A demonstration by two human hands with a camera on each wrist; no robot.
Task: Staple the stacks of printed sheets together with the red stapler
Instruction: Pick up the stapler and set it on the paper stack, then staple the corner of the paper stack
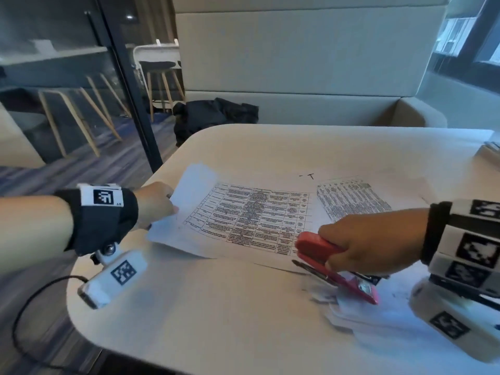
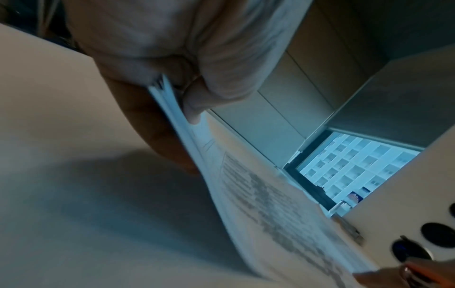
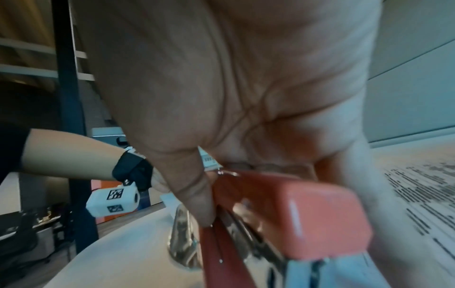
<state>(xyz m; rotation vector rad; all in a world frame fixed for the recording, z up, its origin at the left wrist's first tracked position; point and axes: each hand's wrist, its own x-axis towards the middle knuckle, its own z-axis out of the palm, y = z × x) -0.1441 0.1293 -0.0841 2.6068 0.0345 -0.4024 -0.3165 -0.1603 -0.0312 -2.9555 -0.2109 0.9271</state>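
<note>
The left hand (image 1: 155, 203) pinches the left edge of a stack (image 1: 243, 220) of printed sheets, thumb on top and fingers beneath; the left wrist view shows several sheet edges fanned slightly in that pinch, and the held side is lifted off the table (image 1: 189, 307) while the far side sags down to it. The right hand (image 1: 370, 244) is wrapped round the stapler (image 1: 324, 255), thumb along its side and fingers over the red top. The stapler's open mouth points away from this grip toward the stack's near right corner, and it sits just beside that corner, not yet over it as far as I can tell. A second printed stack (image 1: 354, 198) lies flat beyond the right hand, and blurred loose papers (image 1: 351, 309) lie under the stapler's rear, nearer the person. The step in hand looks like lining up stapler and stack before a staple goes in. Next, I judge, the corner has to slide fully between the stapler's arms, with the sheets squared first, since they look a little splayed at the pinch. The left hand should hold the stack steady while the right squeezes down firmly. If the sheets slip, the staple may miss the lower ones.
</note>
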